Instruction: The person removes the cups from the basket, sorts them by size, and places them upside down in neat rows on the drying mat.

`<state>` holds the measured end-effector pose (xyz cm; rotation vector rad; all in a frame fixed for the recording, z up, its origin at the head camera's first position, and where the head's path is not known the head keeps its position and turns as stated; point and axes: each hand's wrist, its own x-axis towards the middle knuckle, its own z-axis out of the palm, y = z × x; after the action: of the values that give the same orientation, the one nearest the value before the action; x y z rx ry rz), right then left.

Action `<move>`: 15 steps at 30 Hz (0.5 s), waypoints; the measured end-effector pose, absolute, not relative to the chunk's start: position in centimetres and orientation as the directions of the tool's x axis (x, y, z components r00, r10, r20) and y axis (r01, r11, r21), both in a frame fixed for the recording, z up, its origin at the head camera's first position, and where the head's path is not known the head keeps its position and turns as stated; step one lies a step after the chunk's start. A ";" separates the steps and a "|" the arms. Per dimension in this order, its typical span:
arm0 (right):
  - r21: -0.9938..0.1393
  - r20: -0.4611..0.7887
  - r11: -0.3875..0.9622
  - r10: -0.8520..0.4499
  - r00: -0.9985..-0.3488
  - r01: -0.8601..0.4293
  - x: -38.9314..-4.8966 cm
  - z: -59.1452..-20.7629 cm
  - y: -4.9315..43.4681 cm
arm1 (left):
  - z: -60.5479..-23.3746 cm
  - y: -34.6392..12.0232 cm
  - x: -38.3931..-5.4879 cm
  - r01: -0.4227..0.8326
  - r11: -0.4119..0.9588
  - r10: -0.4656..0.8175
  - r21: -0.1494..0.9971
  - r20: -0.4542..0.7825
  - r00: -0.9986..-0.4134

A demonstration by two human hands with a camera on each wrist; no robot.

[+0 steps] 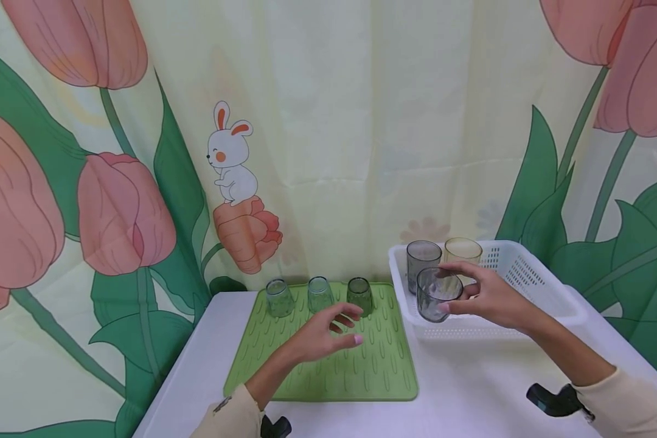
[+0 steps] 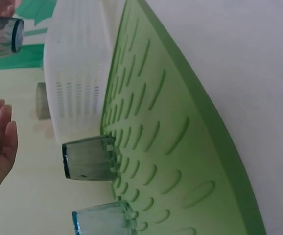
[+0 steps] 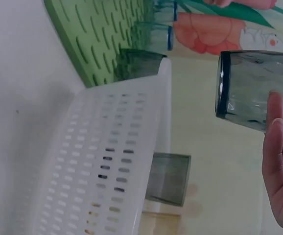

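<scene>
In the head view my right hand [image 1: 484, 298] holds a grey-tinted glass [image 1: 435, 298] between thumb and fingers, upright above the front left of a white basket [image 1: 572, 313]. That same glass [image 3: 251, 90] fills the right side of the right wrist view. My left hand [image 1: 325, 334] hovers over a green ridged mat [image 1: 328, 383], fingers loosely bent and holding nothing. Along the mat's far edge stand three upside-down glasses: a bluish one [image 1: 279, 299], another bluish one [image 1: 320, 295] and a dark grey-green one [image 1: 359, 296], partly behind the left fingertips.
Inside the basket's left end stand a grey glass [image 1: 423, 258] and an amber-tinted glass [image 1: 463, 249]. The basket sits just right of the mat on a white table [image 1: 471, 383]. Behind hangs a curtain [image 1: 328, 140] printed with tulips and a rabbit.
</scene>
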<state>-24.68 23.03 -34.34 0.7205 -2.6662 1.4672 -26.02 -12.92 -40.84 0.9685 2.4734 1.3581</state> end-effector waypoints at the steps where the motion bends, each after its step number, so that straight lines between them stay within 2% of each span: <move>1: -0.804 0.228 0.439 -0.393 -0.891 -0.400 -24.5 -34.5 22.7 | -40.7 -12.8 -25.9 0.466 0.381 0.604 0.798 0.167 -0.779; 15: -0.857 0.192 0.332 -0.501 -0.844 -0.393 -23.0 -35.5 19.0 | -38.5 -10.1 -24.5 0.496 0.365 0.584 0.788 0.221 -0.781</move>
<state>-22.99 18.98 -35.45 0.8929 -2.6489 1.6541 -24.51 -10.13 -38.48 0.9983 2.5143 1.3982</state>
